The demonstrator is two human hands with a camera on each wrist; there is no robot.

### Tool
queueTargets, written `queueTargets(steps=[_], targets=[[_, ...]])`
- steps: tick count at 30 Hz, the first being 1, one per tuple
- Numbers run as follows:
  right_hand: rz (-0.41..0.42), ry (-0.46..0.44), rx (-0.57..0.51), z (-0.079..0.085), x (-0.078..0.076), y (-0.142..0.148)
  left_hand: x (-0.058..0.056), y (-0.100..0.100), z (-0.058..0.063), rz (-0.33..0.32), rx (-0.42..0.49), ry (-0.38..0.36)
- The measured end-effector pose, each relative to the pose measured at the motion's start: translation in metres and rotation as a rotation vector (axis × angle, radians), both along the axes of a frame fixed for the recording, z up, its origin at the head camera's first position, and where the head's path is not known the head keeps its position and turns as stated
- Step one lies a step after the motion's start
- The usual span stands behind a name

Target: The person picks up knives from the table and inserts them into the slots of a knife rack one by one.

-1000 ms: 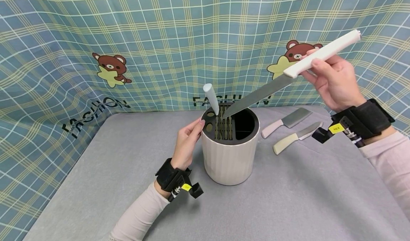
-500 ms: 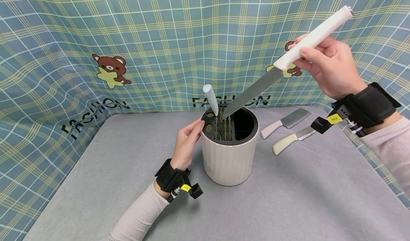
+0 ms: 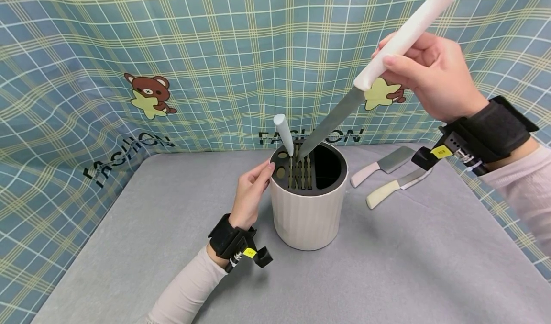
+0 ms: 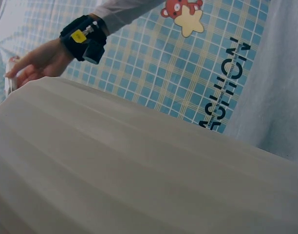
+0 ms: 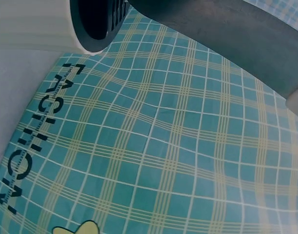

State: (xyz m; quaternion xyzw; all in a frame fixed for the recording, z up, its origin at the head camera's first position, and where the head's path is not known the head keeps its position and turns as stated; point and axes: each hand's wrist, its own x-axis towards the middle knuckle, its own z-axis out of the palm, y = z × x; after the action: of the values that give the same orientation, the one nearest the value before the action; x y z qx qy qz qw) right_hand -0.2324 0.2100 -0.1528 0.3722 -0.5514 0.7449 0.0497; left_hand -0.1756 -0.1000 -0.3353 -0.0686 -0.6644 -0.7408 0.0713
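Observation:
In the head view, my right hand grips a large kitchen knife by its white handle. The blade slants down left, its tip at the slots of a knife holder. In the right wrist view, the blade reaches toward the holder's dark top. This holder is a ribbed, off-white cylinder with a black slotted insert and a larger open compartment at right. My left hand holds its left rim with thumb and fingers; some fingers are hidden. A pale-handled utensil stands tilted in the insert.
Right of the holder, a cleaver with a pale pink handle and a smaller knife with a cream handle lie on the grey tabletop. A blue checked cloth with printed bears hangs behind and along both sides.
My right hand has moved left and slightly upward, tilting the knife more steeply, handle end raised. The knife tip stays close over the slots. My left hand and the holder have barely moved.

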Motion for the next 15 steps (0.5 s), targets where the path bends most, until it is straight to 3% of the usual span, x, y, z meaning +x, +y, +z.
queueTargets(steps=[7, 15], targets=[[-0.186, 0.110, 0.217, 0.007, 0.007, -0.015, 0.001, 0.001, 0.001, 0.007, 0.003, 0.000], [-0.214, 0.147, 0.313, 0.008, 0.009, -0.027, 0.001, 0.001, 0.000, 0.004, 0.008, 0.005]])
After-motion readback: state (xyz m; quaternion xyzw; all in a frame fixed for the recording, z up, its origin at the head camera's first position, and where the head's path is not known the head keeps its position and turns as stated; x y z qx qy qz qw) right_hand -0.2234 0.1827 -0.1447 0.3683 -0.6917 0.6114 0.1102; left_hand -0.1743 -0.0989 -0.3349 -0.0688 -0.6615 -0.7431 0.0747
